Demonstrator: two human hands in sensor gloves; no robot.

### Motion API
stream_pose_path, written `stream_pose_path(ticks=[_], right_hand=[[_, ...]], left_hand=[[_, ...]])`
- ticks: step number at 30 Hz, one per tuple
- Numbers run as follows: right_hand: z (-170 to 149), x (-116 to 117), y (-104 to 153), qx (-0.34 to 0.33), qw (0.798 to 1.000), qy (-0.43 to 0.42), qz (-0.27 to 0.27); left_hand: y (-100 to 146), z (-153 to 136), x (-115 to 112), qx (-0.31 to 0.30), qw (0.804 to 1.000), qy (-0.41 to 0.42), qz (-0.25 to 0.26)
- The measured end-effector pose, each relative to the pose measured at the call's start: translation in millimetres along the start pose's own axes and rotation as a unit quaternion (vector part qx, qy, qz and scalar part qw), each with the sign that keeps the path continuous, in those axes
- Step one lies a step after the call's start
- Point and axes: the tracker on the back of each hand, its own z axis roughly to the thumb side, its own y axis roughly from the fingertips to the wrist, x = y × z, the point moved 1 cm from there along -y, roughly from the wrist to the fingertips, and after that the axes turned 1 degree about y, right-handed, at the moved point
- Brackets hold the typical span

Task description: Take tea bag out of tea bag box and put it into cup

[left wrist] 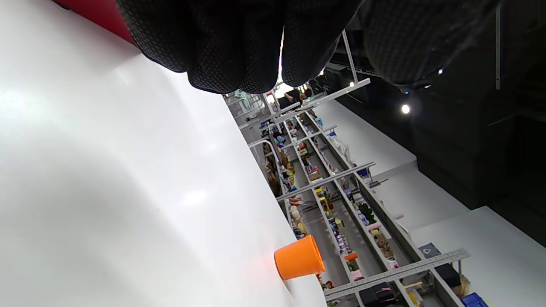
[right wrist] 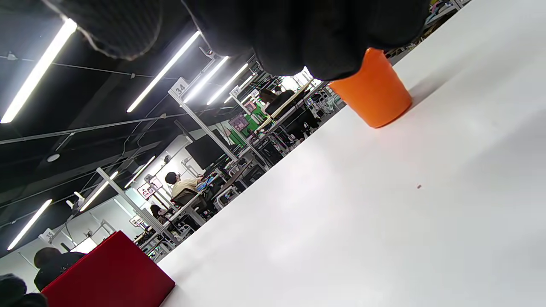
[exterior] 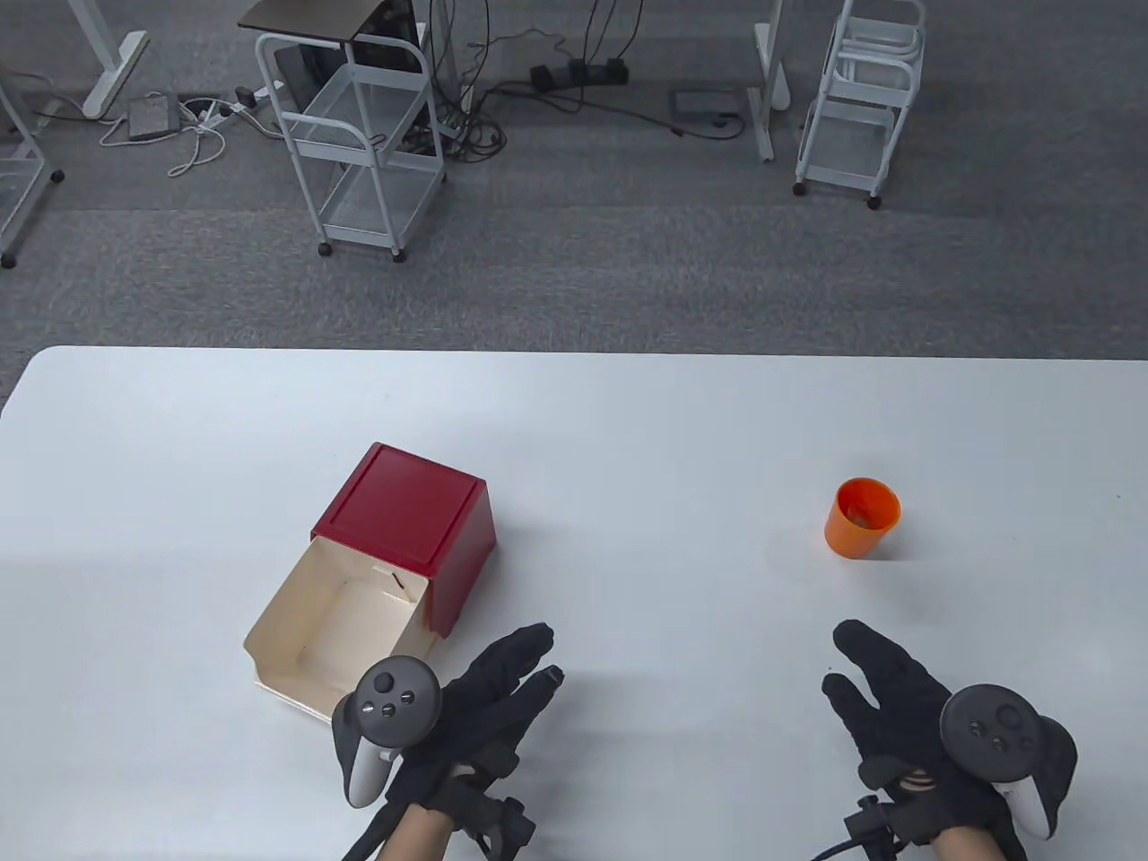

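Red tea bag box (exterior: 404, 529) sits left of centre on the white table (exterior: 628, 430), its pale drawer (exterior: 336, 628) pulled out toward the person; a small tag-like piece shows at the drawer's back wall, though no tea bag can be made out for certain. Orange cup (exterior: 862, 517) stands upright, well apart to the right; contents unclear. Left hand (exterior: 466, 708) lies just beside the drawer, fingers extended, holding nothing. Right hand (exterior: 906, 708) lies near the cup, fingers loosely spread, also empty. Judgement: the pick is not yet made. Next move calls for the left hand to reach into the drawer and pinch a bag.
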Motion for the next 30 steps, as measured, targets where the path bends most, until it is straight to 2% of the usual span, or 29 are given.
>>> stream_pose_path(ticks=[7, 13, 18, 22, 30], right_hand=[[-4, -1, 2, 0.003, 1.0, -0.006, 0.0], [-3, -3, 2, -0.003, 1.0, -0.005, -0.003], [-2, -5, 2, -0.007, 1.0, -0.01, -0.006], [-3, -6, 2, -0.008, 1.0, -0.012, -0.008], [-2, -5, 2, -0.009, 1.0, -0.011, -0.008]], left_hand=[[0, 4, 4, -0.007, 1.0, 0.023, 0.005], [6, 24, 20, -0.042, 0.998, 0.013, 0.043], [14, 50, 41, -0.074, 0.992, -0.054, 0.084], [24, 64, 69, -0.073, 0.981, -0.135, 0.121], [49, 53, 132, 0.007, 0.936, -0.304, 0.177]])
